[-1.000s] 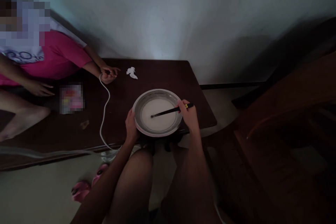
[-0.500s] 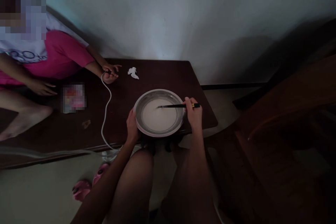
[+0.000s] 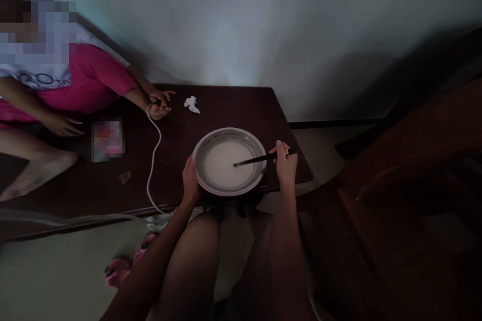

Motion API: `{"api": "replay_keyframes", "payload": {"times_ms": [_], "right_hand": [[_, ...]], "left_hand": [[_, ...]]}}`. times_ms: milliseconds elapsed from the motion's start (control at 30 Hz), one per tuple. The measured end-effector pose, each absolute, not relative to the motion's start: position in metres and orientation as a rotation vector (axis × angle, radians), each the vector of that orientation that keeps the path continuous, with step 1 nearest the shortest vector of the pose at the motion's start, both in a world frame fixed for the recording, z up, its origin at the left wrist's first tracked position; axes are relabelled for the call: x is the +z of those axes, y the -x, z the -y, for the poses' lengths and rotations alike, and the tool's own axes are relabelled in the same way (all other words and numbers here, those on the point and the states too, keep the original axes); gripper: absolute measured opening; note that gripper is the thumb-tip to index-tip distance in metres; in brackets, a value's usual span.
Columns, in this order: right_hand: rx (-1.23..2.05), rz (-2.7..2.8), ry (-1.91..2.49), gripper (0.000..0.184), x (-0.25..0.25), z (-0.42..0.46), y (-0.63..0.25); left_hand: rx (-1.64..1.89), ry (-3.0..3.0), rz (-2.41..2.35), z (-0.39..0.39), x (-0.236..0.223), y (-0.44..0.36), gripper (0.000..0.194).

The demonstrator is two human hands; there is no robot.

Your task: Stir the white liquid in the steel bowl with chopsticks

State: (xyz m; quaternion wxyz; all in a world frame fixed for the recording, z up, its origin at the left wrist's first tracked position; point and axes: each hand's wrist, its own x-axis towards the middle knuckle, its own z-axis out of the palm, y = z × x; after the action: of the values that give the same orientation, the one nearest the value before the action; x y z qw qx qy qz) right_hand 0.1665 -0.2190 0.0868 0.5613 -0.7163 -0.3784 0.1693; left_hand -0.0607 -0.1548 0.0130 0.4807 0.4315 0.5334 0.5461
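So the black stick, pinched in the right hand's fingers, has just been drawn rightward, its tip now near the middle of the pale liquid; stirring seems underway. Bowl's at the tabletop's near edge, left side gripped by the left hand. Too dim to tell if two sticks are held.

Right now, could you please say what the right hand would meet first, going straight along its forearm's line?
Likely the pale grey wall, after the right hand passes over the flat dark-brown table; depth is unclear, so it might touch the table first.
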Motion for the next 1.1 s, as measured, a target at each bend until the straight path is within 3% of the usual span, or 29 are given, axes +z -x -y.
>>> {"api": "replay_keyframes", "payload": {"times_ms": [133, 367, 533, 733, 933, 1100], "right_hand": [[0.578, 1.033, 1.610, 0.043, 0.087, 0.217, -0.161], [0.367, 0.860, 1.690, 0.044, 0.088, 0.218, -0.169], [0.599, 1.065, 1.600, 0.042, 0.086, 0.215, -0.161], [0.358, 0.886, 1.696, 0.044, 0.085, 0.217, -0.168], [0.561, 1.026, 1.631, 0.042, 0.083, 0.215, -0.163], [0.366, 0.883, 1.688, 0.043, 0.085, 0.215, -0.166]], "left_hand": [[1.340, -1.144, -1.289, 0.154, 0.008, 0.063, 0.041], [1.354, -1.052, -1.272, 0.155, 0.010, 0.060, 0.037], [1.341, -1.079, -1.270, 0.157, 0.019, 0.060, 0.035], [1.333, -1.088, -1.276, 0.157, 0.018, 0.061, 0.031], [1.342, -1.063, -1.279, 0.156, 0.016, 0.061, 0.032], [1.305, -1.028, -1.290, 0.158, 0.024, 0.060, 0.028]]}}
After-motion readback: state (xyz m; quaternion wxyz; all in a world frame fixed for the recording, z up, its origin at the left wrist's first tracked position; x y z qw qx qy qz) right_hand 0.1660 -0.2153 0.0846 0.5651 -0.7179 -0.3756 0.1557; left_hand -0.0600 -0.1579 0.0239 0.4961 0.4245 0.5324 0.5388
